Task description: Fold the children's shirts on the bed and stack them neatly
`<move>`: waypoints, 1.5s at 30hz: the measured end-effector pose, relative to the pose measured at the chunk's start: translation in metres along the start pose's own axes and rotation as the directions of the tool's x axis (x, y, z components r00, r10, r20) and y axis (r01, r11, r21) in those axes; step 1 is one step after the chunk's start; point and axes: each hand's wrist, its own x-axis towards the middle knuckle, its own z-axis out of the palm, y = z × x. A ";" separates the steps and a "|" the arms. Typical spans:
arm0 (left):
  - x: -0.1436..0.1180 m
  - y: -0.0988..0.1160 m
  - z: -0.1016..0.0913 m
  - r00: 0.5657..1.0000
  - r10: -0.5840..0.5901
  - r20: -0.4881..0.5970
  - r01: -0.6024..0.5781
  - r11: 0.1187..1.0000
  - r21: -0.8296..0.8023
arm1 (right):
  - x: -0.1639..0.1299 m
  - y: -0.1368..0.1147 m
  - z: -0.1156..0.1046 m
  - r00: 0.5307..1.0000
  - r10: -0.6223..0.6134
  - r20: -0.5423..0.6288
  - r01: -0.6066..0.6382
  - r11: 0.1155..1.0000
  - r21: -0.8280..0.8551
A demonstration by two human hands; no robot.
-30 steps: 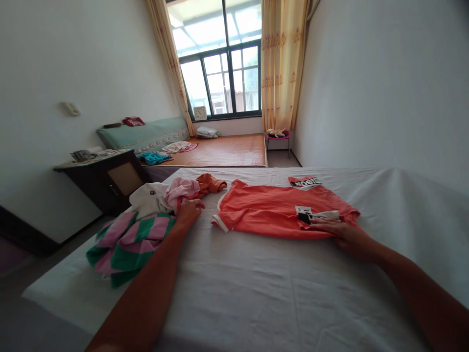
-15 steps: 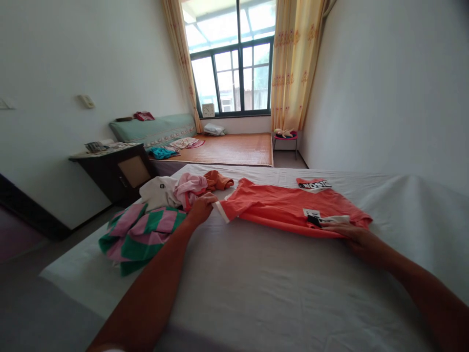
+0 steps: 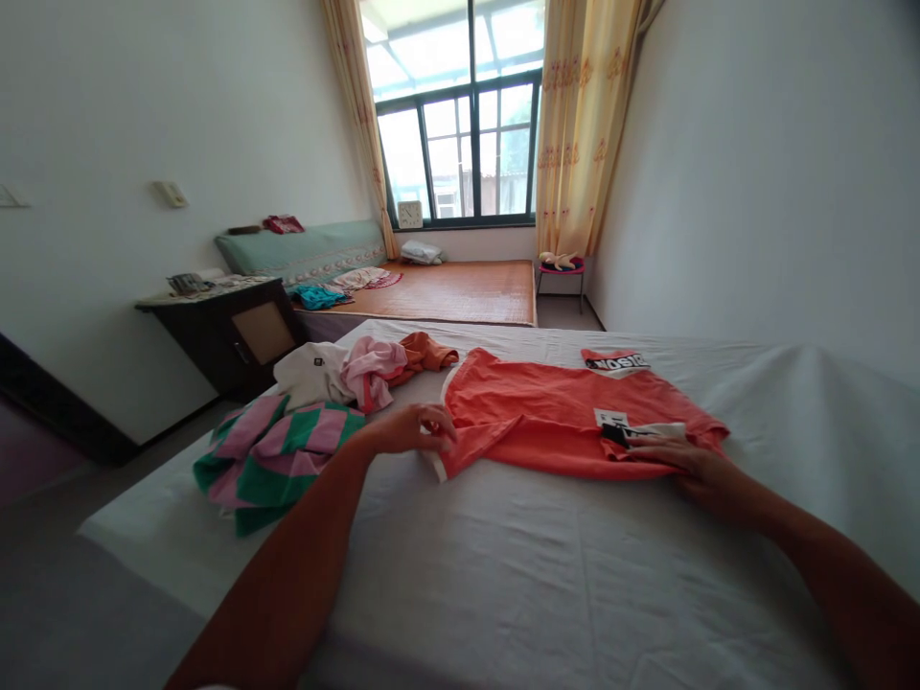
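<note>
Handling a shirt (image 3: 546, 393)

The shirt lies near the far edge of the tabletop (image 3: 503, 585). The left hand (image 3: 412, 429) curls at its sleeve (image 3: 475, 445); whether it grips, I cannot tell. The right hand (image 3: 702, 471) lies flat, fingers extended, on its near side.

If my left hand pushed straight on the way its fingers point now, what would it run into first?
The near sleeve of the coral shirt, right at the fingertips of your left hand. They look almost on it; whether they already touch is unclear from this angle.
</note>
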 end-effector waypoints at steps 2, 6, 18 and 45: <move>0.005 -0.011 0.004 0.952 -0.125 -0.280 0.133 0.991 0.011 | 0.000 -0.002 -0.001 1.000 -0.001 0.001 0.001 1.000 0.002; 0.016 -0.029 0.014 0.842 -0.332 -0.424 0.437 0.882 0.177 | 0.001 -0.005 -0.001 1.000 -0.004 0.005 0.004 1.000 0.003; 0.025 -0.030 0.014 0.762 -0.559 -0.327 0.299 0.751 -0.588 | 0.001 -0.003 -0.001 1.000 -0.027 0.012 0.027 1.000 -0.013; -0.007 -0.009 0.002 0.999 0.006 -0.051 0.014 0.923 0.384 | 0.000 -0.009 -0.001 1.000 0.005 0.001 -0.005 1.000 0.021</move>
